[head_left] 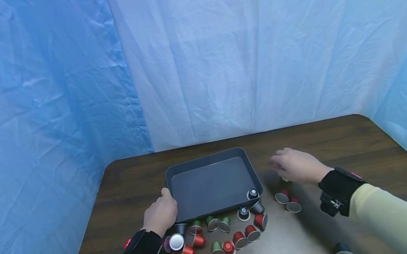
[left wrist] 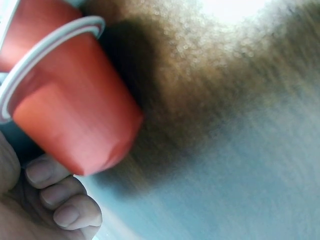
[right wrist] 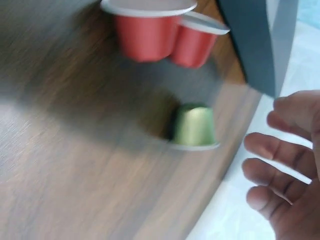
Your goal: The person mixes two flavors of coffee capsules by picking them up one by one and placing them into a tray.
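At the left side of the dark grey tray [head_left: 213, 184], my left hand [head_left: 160, 212] grips the rim with fingers curled. In the left wrist view those fingertips [left wrist: 70, 212] lie close to a red coffee capsule [left wrist: 80, 100], which appears large and near. Past the tray's right side, my right hand [head_left: 298, 166] hovers over the table with fingers spread and loosely bent, holding nothing. Below its fingers in the right wrist view stands a green capsule [right wrist: 194, 126], mostly hidden by the hand in the head view. Two red capsules [head_left: 281, 197] lie just nearer to me.
One dark capsule [head_left: 253, 193] is in the tray's front right corner. Several red, green and dark capsules [head_left: 240, 240] lie along its front side, with a white-lidded one [head_left: 176, 241] at left. Another dark capsule [head_left: 343, 252] lies near the front. Blue sheets [head_left: 238, 48] hang round the wooden table [head_left: 352, 137].
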{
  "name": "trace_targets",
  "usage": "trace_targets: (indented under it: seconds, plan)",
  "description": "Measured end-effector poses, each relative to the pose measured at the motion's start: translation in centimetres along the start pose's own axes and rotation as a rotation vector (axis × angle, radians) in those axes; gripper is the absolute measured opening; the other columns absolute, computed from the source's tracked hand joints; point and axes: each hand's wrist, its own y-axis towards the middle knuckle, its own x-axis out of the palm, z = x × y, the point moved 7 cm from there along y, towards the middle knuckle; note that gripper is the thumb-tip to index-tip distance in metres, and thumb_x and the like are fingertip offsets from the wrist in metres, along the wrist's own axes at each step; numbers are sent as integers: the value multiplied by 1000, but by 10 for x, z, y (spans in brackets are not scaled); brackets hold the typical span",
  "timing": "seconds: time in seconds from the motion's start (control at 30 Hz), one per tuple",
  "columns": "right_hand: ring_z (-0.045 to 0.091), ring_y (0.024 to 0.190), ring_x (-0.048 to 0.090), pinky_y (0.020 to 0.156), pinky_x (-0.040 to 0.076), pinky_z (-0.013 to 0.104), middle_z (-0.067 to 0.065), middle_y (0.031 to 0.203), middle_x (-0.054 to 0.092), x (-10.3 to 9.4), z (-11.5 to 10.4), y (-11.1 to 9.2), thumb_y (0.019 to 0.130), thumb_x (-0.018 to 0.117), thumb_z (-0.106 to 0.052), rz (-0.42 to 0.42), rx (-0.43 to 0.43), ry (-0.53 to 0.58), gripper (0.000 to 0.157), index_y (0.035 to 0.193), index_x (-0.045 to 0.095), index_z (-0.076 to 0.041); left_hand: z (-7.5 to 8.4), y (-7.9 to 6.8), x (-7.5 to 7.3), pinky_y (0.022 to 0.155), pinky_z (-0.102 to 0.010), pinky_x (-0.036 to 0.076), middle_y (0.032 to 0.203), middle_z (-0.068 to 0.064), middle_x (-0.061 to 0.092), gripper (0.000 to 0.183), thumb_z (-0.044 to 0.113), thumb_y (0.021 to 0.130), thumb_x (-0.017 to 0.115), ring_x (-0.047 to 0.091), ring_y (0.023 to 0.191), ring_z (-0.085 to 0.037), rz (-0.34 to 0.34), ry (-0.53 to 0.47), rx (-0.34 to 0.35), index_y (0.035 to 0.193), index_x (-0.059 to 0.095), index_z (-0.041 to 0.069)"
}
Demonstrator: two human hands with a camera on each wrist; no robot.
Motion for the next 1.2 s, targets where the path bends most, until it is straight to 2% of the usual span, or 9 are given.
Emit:
trace_targets:
  seconds: [0.13,0.37,0.53,0.67,0.9,1.2]
  plan:
    - [14,78,60,69,55,34,-2,86,64,5,9,-8,93,74,-13,-23,-10,-33,20,111,74,-6,-1,1,1,63,-50,52,79,-15,65,28,19,106,47,68,73,-32,-1,1,-2,122,41,-3]
    - [12,77,56,68,54,28,0,91,60,18,20,-17,86,81,-14,-68,-32,-61,32,117,74,-8,-2,1,1,62,-47,51,78,-14,64,27,21,106,48,66,72,-30,-19,-7,-13,120,42,-2]
    - [9,73,54,66,51,25,-1,89,58,23,20,-22,81,87,-16,-20,-129,-125,44,122,73,-10,-2,0,0,61,-47,50,78,-14,63,26,21,107,49,66,71,-30,-19,-1,-12,118,42,-1]
    - [11,75,54,68,52,26,0,91,59,27,17,-24,76,91,-16,14,-197,-181,50,122,73,-11,-2,0,1,60,-46,50,76,-13,62,28,21,107,49,65,69,-29,-20,-1,-6,120,42,-2]
    - [19,86,62,78,57,33,4,98,68,34,12,-24,77,91,-15,25,-234,-250,39,113,77,-10,-2,1,2,64,-49,52,80,-14,64,34,21,107,47,66,72,-30,-27,-6,-10,127,40,-5]
    - [19,84,60,76,53,33,2,91,68,37,10,-23,76,91,-19,56,-240,-306,33,105,77,-11,-3,1,3,65,-48,53,80,-14,65,39,21,107,48,67,73,-30,-23,-5,-16,132,39,-6]
